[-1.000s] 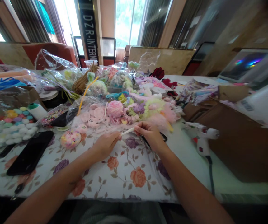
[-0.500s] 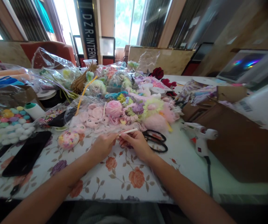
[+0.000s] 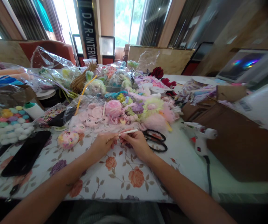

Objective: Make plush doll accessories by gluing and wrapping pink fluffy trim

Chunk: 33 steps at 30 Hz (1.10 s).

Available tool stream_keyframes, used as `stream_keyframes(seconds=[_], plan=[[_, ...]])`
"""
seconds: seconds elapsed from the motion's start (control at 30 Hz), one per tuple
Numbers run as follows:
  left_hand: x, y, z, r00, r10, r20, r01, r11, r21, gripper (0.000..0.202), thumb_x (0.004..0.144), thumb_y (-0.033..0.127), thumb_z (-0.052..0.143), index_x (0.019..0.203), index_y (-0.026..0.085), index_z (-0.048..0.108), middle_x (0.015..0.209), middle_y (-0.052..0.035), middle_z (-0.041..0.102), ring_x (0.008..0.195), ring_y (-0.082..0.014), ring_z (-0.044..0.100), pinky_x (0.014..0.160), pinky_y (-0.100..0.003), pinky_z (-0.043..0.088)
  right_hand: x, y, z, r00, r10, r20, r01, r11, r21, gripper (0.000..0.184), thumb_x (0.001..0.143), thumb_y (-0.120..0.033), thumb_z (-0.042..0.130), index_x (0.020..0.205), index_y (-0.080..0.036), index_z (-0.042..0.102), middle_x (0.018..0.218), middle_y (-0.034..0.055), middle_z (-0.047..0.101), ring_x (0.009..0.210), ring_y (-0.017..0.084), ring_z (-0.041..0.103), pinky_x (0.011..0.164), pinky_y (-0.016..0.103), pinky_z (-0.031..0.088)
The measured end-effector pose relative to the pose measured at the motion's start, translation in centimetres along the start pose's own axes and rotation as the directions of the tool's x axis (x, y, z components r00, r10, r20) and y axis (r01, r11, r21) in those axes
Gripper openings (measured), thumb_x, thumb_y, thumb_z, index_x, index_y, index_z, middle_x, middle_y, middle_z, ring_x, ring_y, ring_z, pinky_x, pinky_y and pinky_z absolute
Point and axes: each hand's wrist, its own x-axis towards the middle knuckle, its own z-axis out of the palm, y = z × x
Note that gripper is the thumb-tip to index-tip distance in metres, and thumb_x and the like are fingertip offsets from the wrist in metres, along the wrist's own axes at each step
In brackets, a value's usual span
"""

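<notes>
A thin white stick [image 3: 130,131], its exact kind unclear, lies slantwise across the fingers of my right hand [image 3: 137,143], which is closed on it. My left hand [image 3: 103,144] pinches at the stick's left end, its fingertips close against the right ones. What lies between the fingertips is partly hidden. Just right of my right hand, black-handled scissors [image 3: 157,141] rest on the flowered tablecloth [image 3: 122,186]. To the left of my left hand sits a round doll-face piece [image 3: 68,139] with pink and yellow colours. A pink yarn ball [image 3: 113,108] lies beyond my hands.
Heaped craft materials [image 3: 134,93] fill the back of the table. On the left are a black phone [image 3: 26,154], bagged pompoms [image 3: 10,130] and a thread spool [image 3: 34,110]. A glue gun [image 3: 201,137] with a cord stands right, beside a cardboard box [image 3: 246,140].
My left hand has turned slightly, and its fingers show a little more beneath the stick. My right hand and the stick stay almost where they were.
</notes>
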Motion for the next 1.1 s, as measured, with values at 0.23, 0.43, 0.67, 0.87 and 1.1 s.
stream_keyframes(seconds=[0.23, 0.43, 0.67, 0.87, 1.1], plan=[[0.7, 0.2, -0.2, 0.954, -0.290, 0.076, 0.281, 0.779, -0.560, 0.045, 0.080, 0.045, 0.060, 0.113, 0.015, 0.059, 0.091, -0.0077, 0.069, 0.075, -0.0175, 0.066, 0.064, -0.027, 0.051, 0.2, -0.8, -0.5, 0.989, -0.127, -0.079, 0.127, 0.992, -0.006, 0.023, 0.066, -0.033, 0.079, 0.077, -0.017, 0.069, 0.065, 0.0007, 0.067, 0.058, 0.012, 0.060, 0.056, 0.025, 0.050], [0.6, 0.1, -0.4, 0.925, -0.327, 0.194, 0.365, 0.619, -0.696, 0.029, 0.081, 0.041, 0.063, 0.081, 0.012, 0.064, 0.075, -0.0050, 0.066, 0.060, -0.0096, 0.059, 0.053, -0.019, 0.045, 0.1, -1.5, -0.9, 0.977, -0.206, -0.052, 0.203, 0.978, -0.057, 0.019, 0.066, -0.032, 0.078, 0.076, -0.019, 0.069, 0.066, -0.0005, 0.067, 0.057, 0.011, 0.059, 0.056, 0.025, 0.049], [0.8, 0.3, -0.4, 0.915, -0.343, 0.210, 0.380, 0.562, -0.735, 0.023, 0.081, 0.034, 0.063, 0.074, 0.012, 0.063, 0.069, -0.0022, 0.061, 0.055, -0.0072, 0.053, 0.049, -0.018, 0.042, -0.2, -1.7, -0.9, 0.968, -0.248, 0.032, 0.250, 0.948, -0.195, 0.016, 0.067, -0.030, 0.077, 0.076, -0.018, 0.072, 0.063, -0.0005, 0.065, 0.056, 0.010, 0.057, 0.053, 0.023, 0.043], [0.8, -0.1, -0.7, 0.916, -0.380, 0.127, 0.352, 0.611, -0.709, 0.021, 0.077, 0.032, 0.066, 0.069, 0.013, 0.059, 0.062, -0.0003, 0.058, 0.049, -0.0057, 0.048, 0.044, -0.017, 0.036, 0.0, -1.9, -1.3, 0.937, -0.336, -0.095, 0.302, 0.916, -0.264, 0.017, 0.069, -0.032, 0.075, 0.078, -0.019, 0.070, 0.064, -0.0011, 0.064, 0.056, 0.012, 0.057, 0.054, 0.025, 0.046], [1.0, -0.2, -0.7, 0.920, -0.368, -0.132, 0.252, 0.817, -0.519, 0.025, 0.079, 0.034, 0.060, 0.065, 0.015, 0.051, 0.052, 0.0043, 0.048, 0.041, -0.0050, 0.040, 0.042, -0.019, 0.030, 0.7, -2.2, -2.6, 0.666, -0.730, 0.153, 0.575, 0.372, -0.729, 0.006, 0.077, -0.026, 0.070, 0.073, -0.023, 0.073, 0.083, 0.0053, 0.071, 0.083, 0.021, 0.061, 0.080, 0.036, 0.048]])
